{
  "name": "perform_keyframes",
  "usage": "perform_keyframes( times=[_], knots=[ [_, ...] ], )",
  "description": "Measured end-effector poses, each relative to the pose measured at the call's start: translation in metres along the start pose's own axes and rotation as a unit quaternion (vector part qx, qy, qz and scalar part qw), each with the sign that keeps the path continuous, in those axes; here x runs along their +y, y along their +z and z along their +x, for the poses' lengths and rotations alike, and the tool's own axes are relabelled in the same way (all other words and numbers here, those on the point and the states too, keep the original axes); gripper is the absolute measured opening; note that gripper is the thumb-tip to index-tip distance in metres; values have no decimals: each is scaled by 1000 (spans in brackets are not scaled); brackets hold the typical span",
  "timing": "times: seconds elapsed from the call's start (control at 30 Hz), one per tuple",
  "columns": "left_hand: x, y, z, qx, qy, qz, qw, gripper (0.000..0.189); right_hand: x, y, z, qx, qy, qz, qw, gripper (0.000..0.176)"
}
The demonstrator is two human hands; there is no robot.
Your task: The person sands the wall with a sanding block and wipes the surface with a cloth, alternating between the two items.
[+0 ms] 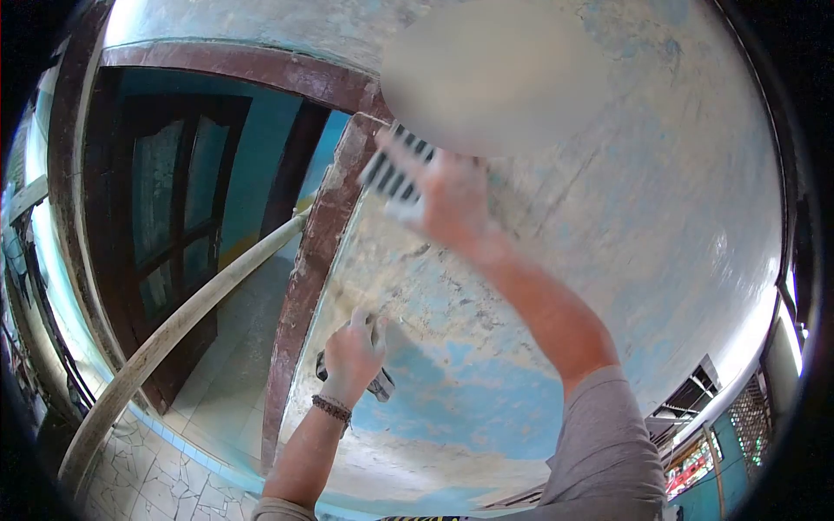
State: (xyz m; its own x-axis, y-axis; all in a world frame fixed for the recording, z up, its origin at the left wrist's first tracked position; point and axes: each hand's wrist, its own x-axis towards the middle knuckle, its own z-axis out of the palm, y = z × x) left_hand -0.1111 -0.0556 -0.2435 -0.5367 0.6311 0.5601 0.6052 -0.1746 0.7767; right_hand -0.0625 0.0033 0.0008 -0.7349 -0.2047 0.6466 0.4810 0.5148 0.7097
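My right hand (pixel 452 195), blurred and whitish with dust, reaches up to the wall next to the upper corner of the door frame. Its fingers are closed on a flat piece with black and white stripes (pixel 395 178), which lies close to the wall surface. Lower down, my left hand (pixel 354 352), with a dark beaded bracelet at its wrist, is in front of the wall. Its fingers are curled round a dark object (pixel 380 385) whose ends show on both sides of the hand; its kind is hidden.
The wall (pixel 512 339) has patchy blue and whitish paint. A brown door frame (pixel 300 304) borders a doorway with a dark wooden door (pixel 178 208). A long pale pole (pixel 182 313) leans across the opening. Cracked-pattern tiles (pixel 165 473) cover the floor at lower left.
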Motion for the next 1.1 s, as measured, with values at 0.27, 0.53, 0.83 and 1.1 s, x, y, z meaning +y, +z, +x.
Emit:
perform_keyframes(
  times=[0.27, 0.53, 0.83, 1.1],
  knots=[
    [-2, -6, -6, -14, -9, 29, 999, 26, -29, 9, -62, -153, -122, 96, 976, 59],
    [-26, -4, -14, 22, -124, 56, 990, 44, 115, -32, 68, 40, 85, -87, 992, 72],
    [-145, 6, -111, -309, -278, 154, 897, 46, -14, 4, -38, -66, -94, 62, 991, 68],
    [-151, -23, -132, -131, -188, -50, 972, 8, 76, -32, 13, 14, 39, -12, 999, 69]
  ],
)
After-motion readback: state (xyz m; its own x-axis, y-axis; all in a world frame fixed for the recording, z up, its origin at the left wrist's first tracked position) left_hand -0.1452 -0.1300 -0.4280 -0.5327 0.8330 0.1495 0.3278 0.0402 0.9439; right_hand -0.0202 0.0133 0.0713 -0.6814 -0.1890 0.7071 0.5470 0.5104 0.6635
